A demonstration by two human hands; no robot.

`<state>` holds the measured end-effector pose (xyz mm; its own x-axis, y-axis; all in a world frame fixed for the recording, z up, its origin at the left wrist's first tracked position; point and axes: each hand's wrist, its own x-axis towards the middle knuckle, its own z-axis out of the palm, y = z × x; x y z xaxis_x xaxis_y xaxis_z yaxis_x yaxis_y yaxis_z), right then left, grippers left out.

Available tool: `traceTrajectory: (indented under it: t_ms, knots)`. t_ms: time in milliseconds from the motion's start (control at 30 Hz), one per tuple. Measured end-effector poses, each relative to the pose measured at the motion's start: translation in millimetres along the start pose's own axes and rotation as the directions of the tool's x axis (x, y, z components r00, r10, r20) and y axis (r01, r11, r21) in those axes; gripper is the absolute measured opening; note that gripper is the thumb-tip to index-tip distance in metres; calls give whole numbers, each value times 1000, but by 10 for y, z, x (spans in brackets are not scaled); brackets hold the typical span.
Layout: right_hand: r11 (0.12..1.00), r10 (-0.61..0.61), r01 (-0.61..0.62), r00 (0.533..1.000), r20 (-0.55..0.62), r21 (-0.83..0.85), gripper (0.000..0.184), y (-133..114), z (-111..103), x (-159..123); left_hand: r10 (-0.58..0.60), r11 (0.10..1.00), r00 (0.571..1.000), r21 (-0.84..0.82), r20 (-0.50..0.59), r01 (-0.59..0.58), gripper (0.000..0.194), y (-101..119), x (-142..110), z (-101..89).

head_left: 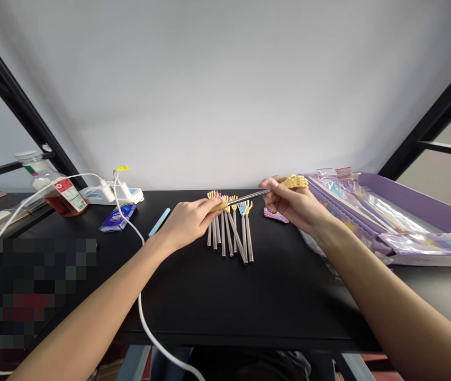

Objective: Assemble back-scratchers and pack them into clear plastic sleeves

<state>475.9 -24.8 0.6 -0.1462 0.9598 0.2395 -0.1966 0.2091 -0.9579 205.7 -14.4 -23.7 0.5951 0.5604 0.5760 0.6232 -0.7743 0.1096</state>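
Note:
A yellow telescopic back scratcher [249, 198] with a hand-shaped head is held across the air above the desk, its metal rod stretched between my hands. My left hand [190, 219] is closed round the yellow handle end. At the other end, my right hand [295, 203] grips the scratcher just below its yellow head, fingers curled. Beneath and between my hands, several more back scratchers [224, 238] lie in a loose row on the black desk [249, 307]. Their metal rods point toward me, and one lies slantwise over others. Their heads are yellow, blue and pinkish; my left hand partly hides some.
On the right stands a purple box [420, 198] with plastic-wrapped scratchers [372, 206]. A small pink packet [276, 215] lies by my right hand. Leftward are a light-blue stick [159, 222], blue packet [118, 217], power strip [134, 194], bottle [64, 196] and white cable [141, 301].

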Motion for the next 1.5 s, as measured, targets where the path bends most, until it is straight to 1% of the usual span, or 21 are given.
traceTrajectory:
  t_ms: [67, 167, 200, 267, 333, 400, 500, 600, 700, 767, 867, 967, 1167, 1333, 1500]
  knots:
    - [999, -6, 9, 998, -63, 38, 40, -52, -16, 3, -46, 998, 998, -35, 34, 47, 30, -18, 2, -36]
    - [995, -53, 66, 984, -172, 72, 39, -119, -104, 32, -103, 991, 992, -80, 73, 108, 31, -48, 2, -98]
    - [994, -69, 84, 979, -191, 72, 37, -128, -129, 44, -114, 989, 991, -90, 76, 121, 30, -53, 1, -110]
    - [994, -70, 85, 979, -193, 74, 32, -122, -147, 58, -121, 986, 990, -106, 75, 129, 28, -50, 0, -110]
    - [996, -41, 53, 986, -161, 69, 27, -89, -114, 57, -101, 989, 993, -99, 66, 108, 27, -33, -1, -81]
    - [999, 5, -2, 995, -97, 34, 24, -38, -48, 43, -57, 997, 998, -55, 25, 58, 27, -13, -3, -39]
    - [998, 43, -44, 999, -28, -42, 36, 52, 34, 22, -2, 1000, 999, -20, -35, 1, 28, 4, -10, 5]
    - [996, -2, 2, 1000, -6, -87, 42, 138, 56, 16, -3, 995, 999, -97, -42, -1, 31, 1, -16, 2]
    - [992, -30, 37, 997, 67, -117, 47, 193, 78, 0, -5, 983, 1000, -182, -26, 0, 31, 5, -16, -22]
    - [989, -42, 59, 991, 124, -136, 51, 202, 120, -26, -13, 975, 1000, -222, -24, 7, 29, 20, -11, -34]
    - [983, -81, 108, 981, 175, -150, 53, 197, 203, -74, -17, 959, 1000, -284, -20, 11, 26, 58, 5, -42]
    - [973, -84, 129, 971, 226, -194, 55, 205, 261, -111, -12, 938, 1000, -347, -10, 8, 26, 105, 21, -42]
    - [943, -79, 167, 953, 293, -287, 56, 250, 297, -146, -59, 885, 995, -457, 80, 89, 30, 220, 40, -54]
    - [925, -91, 192, 950, 299, -328, 58, 250, 318, -151, -108, 848, 984, -504, 141, 165, 33, 276, 60, -86]
    - [891, -135, 251, 942, 307, -378, 57, 276, 322, -152, -150, 766, 959, -585, 242, 267, 38, 265, 60, -100]
